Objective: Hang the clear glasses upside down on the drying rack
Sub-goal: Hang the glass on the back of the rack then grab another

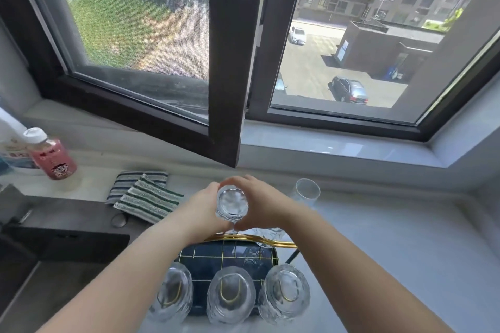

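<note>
A clear textured glass [232, 203] is held upside down, its base facing me, between my left hand [203, 208] and my right hand [259, 204], just above the far side of the drying rack [230, 254]. The rack has a dark blue tray and gold wire. Three clear glasses hang upside down on its near pegs, at left [173, 292], middle [230, 295] and right [284, 290]. Another inverted glass [267, 235] shows partly under my right wrist. One smooth clear glass [307, 190] stands upright on the counter behind my right hand.
Two striped cloths [147, 197] lie left of my hands. A pink bottle [51, 155] stands at the far left by a white container [10, 140]. A dark sink [54, 251] is at lower left. The dark window frame [224, 62] rises behind the pale counter [392, 246].
</note>
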Motion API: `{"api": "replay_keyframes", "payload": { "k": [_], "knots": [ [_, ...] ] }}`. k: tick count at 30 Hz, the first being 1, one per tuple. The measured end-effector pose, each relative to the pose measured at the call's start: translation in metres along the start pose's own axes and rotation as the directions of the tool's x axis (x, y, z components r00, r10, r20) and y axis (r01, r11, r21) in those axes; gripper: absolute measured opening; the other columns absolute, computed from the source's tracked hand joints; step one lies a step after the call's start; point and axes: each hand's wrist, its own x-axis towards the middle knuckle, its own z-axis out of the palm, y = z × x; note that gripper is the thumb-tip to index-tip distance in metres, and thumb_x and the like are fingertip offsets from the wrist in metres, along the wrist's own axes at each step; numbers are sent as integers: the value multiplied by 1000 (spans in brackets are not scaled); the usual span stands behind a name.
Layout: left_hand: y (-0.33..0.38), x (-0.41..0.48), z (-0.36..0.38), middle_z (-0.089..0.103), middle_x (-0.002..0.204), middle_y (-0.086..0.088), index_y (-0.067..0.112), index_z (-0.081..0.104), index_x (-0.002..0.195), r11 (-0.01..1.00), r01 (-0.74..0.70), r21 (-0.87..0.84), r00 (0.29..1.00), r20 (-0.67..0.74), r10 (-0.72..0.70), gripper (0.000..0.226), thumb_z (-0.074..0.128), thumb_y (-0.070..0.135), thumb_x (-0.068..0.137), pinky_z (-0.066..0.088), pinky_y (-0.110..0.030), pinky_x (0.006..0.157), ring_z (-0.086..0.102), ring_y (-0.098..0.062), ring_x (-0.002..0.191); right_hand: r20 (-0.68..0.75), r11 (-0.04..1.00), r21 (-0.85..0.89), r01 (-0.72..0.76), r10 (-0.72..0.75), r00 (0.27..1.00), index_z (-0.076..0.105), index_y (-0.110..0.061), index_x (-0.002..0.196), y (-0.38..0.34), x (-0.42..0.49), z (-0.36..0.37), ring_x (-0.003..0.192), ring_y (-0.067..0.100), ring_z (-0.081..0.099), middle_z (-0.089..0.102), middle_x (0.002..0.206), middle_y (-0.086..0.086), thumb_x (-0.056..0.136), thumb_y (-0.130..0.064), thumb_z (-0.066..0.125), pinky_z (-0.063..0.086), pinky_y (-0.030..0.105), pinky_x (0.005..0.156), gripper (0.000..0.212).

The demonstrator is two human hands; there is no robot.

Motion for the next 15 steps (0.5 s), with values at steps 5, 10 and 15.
{"api": "replay_keyframes", "payload": {
  "k": [5, 10, 15],
  "knots": [
    [1, 14, 8, 60, 115, -3, 17, 42, 118, 992, 104, 77, 992, 58, -109, 63, 75, 34, 66, 48, -35, 84, 57, -23, 101, 72, 998, -55, -7, 10, 997, 37, -25, 131, 9, 12, 6, 114, 25, 50, 48, 131, 6, 60, -14, 83, 45, 40, 95, 85],
    [0, 18, 12, 60, 117, -4, 17, 43, 120, 988, 128, 84, 987, 89, -135, 68, 77, 33, 64, 47, -33, 84, 57, -23, 103, 102, 995, -98, 12, -2, 995, 36, -24, 131, 15, 18, 13, 116, 26, 50, 48, 135, 6, 60, -19, 83, 45, 41, 96, 85],
    [0, 16, 12, 59, 119, -4, 17, 43, 121, 986, 142, 87, 985, 87, -150, 70, 78, 33, 63, 43, -29, 80, 55, -23, 106, 108, 997, -72, 24, -16, 994, 37, -23, 131, 16, 20, 16, 114, 26, 51, 50, 133, 6, 60, -19, 84, 47, 40, 94, 85]
  ]
}}
